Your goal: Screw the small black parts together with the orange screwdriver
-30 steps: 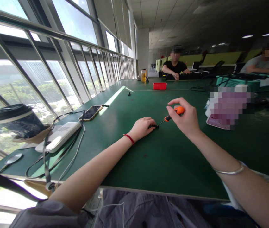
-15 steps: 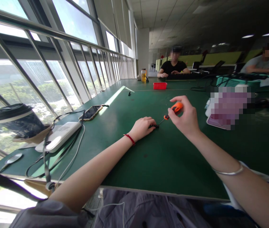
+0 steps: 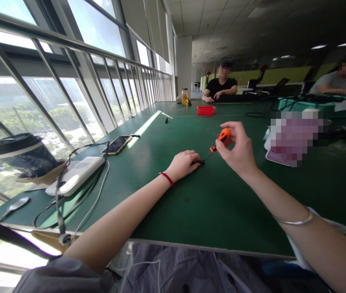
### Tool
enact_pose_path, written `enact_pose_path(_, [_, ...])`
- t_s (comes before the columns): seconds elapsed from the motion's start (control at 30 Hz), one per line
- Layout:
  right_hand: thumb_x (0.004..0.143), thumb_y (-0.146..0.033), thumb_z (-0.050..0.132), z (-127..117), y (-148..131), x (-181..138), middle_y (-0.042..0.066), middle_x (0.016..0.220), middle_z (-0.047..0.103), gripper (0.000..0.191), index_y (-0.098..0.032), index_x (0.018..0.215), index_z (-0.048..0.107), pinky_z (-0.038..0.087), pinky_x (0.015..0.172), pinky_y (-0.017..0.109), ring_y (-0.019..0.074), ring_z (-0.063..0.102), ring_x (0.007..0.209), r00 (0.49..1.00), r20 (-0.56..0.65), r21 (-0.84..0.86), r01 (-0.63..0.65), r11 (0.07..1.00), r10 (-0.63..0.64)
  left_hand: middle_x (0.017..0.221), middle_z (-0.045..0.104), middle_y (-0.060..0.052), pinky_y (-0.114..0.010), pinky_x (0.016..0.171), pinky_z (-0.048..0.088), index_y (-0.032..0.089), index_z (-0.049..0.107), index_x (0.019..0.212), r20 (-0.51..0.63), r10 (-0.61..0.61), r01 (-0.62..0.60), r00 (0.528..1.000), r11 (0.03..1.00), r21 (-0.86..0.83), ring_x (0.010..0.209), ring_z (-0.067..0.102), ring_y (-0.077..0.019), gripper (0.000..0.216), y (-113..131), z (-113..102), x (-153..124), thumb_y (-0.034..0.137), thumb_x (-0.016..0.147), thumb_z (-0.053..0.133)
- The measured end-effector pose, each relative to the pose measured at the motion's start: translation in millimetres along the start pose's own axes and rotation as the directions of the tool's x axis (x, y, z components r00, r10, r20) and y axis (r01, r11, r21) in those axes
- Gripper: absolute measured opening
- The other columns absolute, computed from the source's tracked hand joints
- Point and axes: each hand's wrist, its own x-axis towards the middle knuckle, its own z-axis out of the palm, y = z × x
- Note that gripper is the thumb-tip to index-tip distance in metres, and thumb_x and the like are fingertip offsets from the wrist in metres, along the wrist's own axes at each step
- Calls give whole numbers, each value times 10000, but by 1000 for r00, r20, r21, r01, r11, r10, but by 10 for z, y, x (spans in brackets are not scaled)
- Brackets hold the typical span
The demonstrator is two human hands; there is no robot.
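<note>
The right hand (image 3: 238, 146) pinches a screwdriver (image 3: 223, 136) whose slant could make it slip off the black part (image 3: 201, 162) the left hand (image 3: 184, 164) pinches.

We're in an open-plan office | yellow-green partitions (image 3: 293, 74) and chairs (image 3: 251, 84) beyond our counter (image 3: 167, 211) | panelled ceiling (image 3: 222, 24) above it | windows (image 3: 96, 26) and railing (image 3: 84, 47) along its left side
</note>
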Motion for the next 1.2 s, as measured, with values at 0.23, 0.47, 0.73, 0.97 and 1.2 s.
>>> enact_pose_path(0.23, [761,-487,547,-11,-20,5,-45,561,497,320,-243,966,524,394,562,283,169,533,553,998,5,-69,-69,995,69,933,628,-29,-269,754,461,194,637,931,-16,10,-10,1000,1000,21,880,574,-170,180,6,-1,-6,288,862,501])
enact_pose_path(0.47, [726,-349,574,18,51,15,-28,701,558,343,-235,1042,503,397,541,274,143,528,551,997,4,9,-72,997,71,950,627,-30,-266,761,461,212,653,962,-15,20,-20,1000,1000,12,891,575,-169,201,4,-10,-12,289,868,493])
enact_pose_path(0.73, [811,-405,474,17,54,21,-9,615,565,211,-217,840,565,367,534,262,146,525,561,994,61,-84,-81,993,86,935,627,-31,-267,757,463,210,662,946,-20,15,-14,1000,1000,17,878,578,-168,201,-4,7,-5,292,862,499])
enact_pose_path(0.97, [808,-489,464,-35,73,52,14,568,582,342,-222,680,636,306,476,254,158,505,528,976,117,-216,-155,964,183,941,634,-28,-272,762,466,209,665,934,-20,-19,19,1000,999,25,884,583,-170,189,0,5,-3,282,850,512])
enact_pose_path(1.2, [870,-430,384,85,393,44,-3,631,584,387,-252,1053,675,362,461,241,102,477,425,942,273,-51,-190,980,197,910,634,-19,-263,722,473,215,654,904,-69,-117,115,991,993,-34,864,589,-173,149,-16,-3,-9,258,800,557])
